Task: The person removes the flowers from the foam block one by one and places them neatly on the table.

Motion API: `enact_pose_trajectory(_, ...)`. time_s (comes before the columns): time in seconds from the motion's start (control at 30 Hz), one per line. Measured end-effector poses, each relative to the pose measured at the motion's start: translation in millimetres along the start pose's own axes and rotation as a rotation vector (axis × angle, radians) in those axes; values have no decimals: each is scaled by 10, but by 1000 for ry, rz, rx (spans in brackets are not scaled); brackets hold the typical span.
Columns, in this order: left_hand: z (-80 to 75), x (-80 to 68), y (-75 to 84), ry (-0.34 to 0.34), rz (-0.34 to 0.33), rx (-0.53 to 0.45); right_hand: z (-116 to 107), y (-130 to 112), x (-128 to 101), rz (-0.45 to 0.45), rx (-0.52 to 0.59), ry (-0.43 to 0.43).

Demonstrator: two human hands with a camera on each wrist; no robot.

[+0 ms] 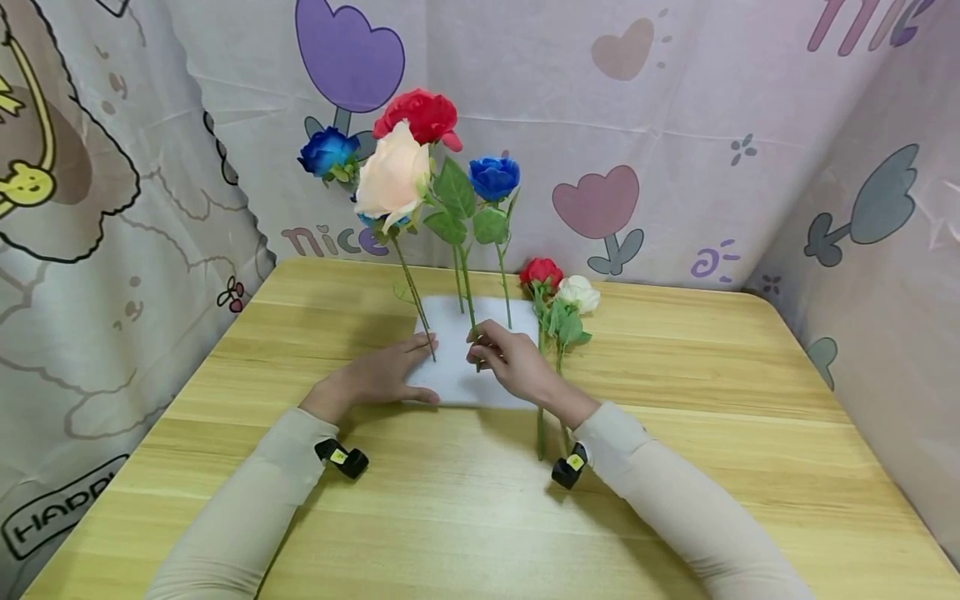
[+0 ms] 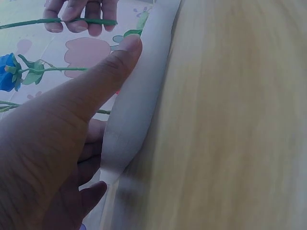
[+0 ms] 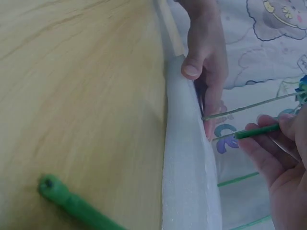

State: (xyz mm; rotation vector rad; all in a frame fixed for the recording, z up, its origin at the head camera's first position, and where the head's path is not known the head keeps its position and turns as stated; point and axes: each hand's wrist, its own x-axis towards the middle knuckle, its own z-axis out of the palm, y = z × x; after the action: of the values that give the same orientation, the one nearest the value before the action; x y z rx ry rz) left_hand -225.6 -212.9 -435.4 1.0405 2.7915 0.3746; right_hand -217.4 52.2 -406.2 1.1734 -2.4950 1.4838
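Observation:
A white foam block (image 1: 495, 388) lies on the table with several artificial rose stems standing in it. My left hand (image 1: 386, 371) rests on its left side, fingers over the top and thumb along the front edge. Between thumb and fingers my right hand (image 1: 510, 358) pinches a green rose stem (image 3: 259, 131), its cut end just above the foam. That stem runs up into leaves (image 1: 454, 190) below the red rose (image 1: 417, 118); the peach rose (image 1: 392, 179) partly hides the upper part. A thin stem (image 1: 420, 308) under the peach rose meets the foam near my left fingertips.
A blue rose (image 1: 494, 178) stands at the back right of the foam, another blue rose (image 1: 328, 152) at the left. Right of the block lie a red rose (image 1: 542, 272) and a white rose (image 1: 578, 293), stems toward me. A printed curtain (image 1: 510, 92) hangs behind the wooden table (image 1: 480, 517).

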Motion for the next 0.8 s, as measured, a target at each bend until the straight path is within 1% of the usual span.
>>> enact_pose_trajectory(0.17, -4, 7, 1, -27, -18, 31, -55, -12, -47, 16, 7, 4)
enact_pose_trajectory(0.37, -32, 2, 32, -38, -11, 35, -114, -11, -103, 4, -13, 28)
enact_pose_trajectory(0.5, -28, 9, 29, -47, -14, 45, -155, -18, -133, -6, -48, 50)
enact_pose_trajectory(0.6, -31, 5, 38, -43, -19, 42, -188, -23, -164, -13, -107, 60)
enact_pose_trajectory(0.7, -33, -7, 57, -40, -42, 26, -224, -39, -195, -29, -152, 71)
enact_pose_trajectory(0.8, -30, -18, 64, -38, -74, -6, -258, -59, -221, -52, -157, 91)
